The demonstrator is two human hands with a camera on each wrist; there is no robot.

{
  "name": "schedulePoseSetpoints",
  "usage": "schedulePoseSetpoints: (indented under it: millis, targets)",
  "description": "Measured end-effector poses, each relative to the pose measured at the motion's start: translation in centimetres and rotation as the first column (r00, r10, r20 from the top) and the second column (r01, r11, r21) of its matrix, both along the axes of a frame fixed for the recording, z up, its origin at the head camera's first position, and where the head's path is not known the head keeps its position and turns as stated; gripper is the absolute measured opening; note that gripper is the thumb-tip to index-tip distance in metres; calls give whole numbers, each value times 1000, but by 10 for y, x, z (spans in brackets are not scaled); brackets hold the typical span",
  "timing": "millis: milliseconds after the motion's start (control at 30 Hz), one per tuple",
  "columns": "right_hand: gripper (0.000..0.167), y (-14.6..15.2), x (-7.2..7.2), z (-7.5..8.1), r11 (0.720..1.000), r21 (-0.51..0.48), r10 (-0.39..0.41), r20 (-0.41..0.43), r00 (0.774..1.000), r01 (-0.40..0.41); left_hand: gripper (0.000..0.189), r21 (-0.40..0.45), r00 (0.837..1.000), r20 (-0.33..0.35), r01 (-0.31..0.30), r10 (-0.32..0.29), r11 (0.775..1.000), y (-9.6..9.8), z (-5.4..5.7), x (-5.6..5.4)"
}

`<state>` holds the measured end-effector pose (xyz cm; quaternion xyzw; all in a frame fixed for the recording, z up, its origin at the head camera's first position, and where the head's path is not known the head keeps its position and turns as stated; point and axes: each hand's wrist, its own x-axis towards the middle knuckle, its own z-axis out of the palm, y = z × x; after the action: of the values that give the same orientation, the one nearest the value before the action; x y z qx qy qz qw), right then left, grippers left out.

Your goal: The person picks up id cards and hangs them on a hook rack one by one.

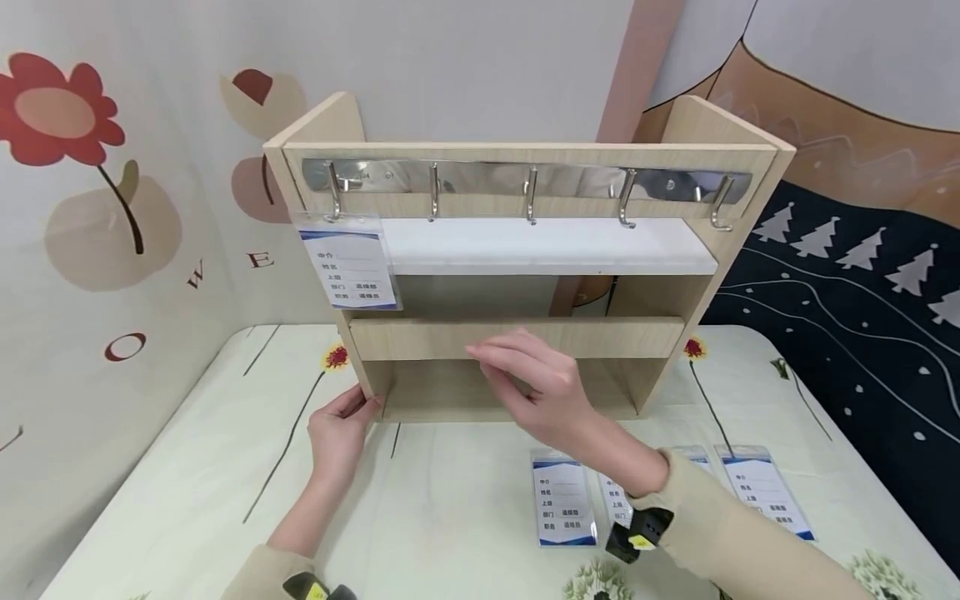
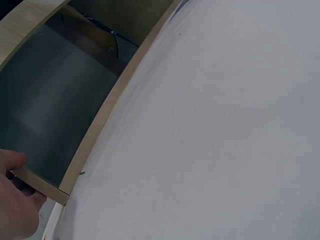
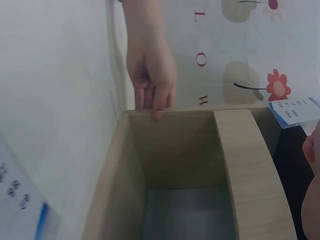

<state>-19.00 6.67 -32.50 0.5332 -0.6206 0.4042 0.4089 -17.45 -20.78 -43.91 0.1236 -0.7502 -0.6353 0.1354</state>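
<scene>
A pale wooden shelf (image 1: 517,340) with a metal hook strip (image 1: 480,177) stands on the table. A plastic badge holder (image 1: 351,268) with a printed card hangs at the leftmost hook. My left hand (image 1: 341,437) grips the bottom front edge of the shelf's left side panel. In the left wrist view the thumb and fingers (image 2: 15,159) lie on both sides of that panel. My right hand (image 1: 536,387) is raised before the middle crossbar, its fingers together and slightly bent. Nothing shows in it. In the right wrist view only part of it (image 3: 312,190) is visible.
Several more badge holders lie on the table at the right, among them one in front (image 1: 564,502) and one farther right (image 1: 765,492); my right forearm partly covers others. A flower-print cloth (image 1: 450,508) covers the table. Printed curtains (image 1: 172,225) hang behind.
</scene>
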Motion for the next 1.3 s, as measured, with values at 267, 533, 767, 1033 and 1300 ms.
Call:
schedulePoseSetpoints:
  millis: [267,533,767,1033,1300]
  targets:
    - [18,32,15,-26,998,62,-5,41,999,3,38,-9,1000,-13,-12,12,1000,1,-3,-1]
    - [28,71,22,-66,986,156,-112,323,940,64,39,15,1000,-3,8,-8,1000,2,0,0]
    - [37,95,33,-88,931,340,-316,561,765,135,39,22,1000,-5,2,-2,1000,3,1,1]
    - [43,112,29,-97,859,512,-433,692,578,32,38,19,1000,-17,-12,12,1000,1,0,0]
    - [55,117,24,-109,791,611,-523,670,527,8,38,30,1000,-8,-5,5,1000,3,3,2]
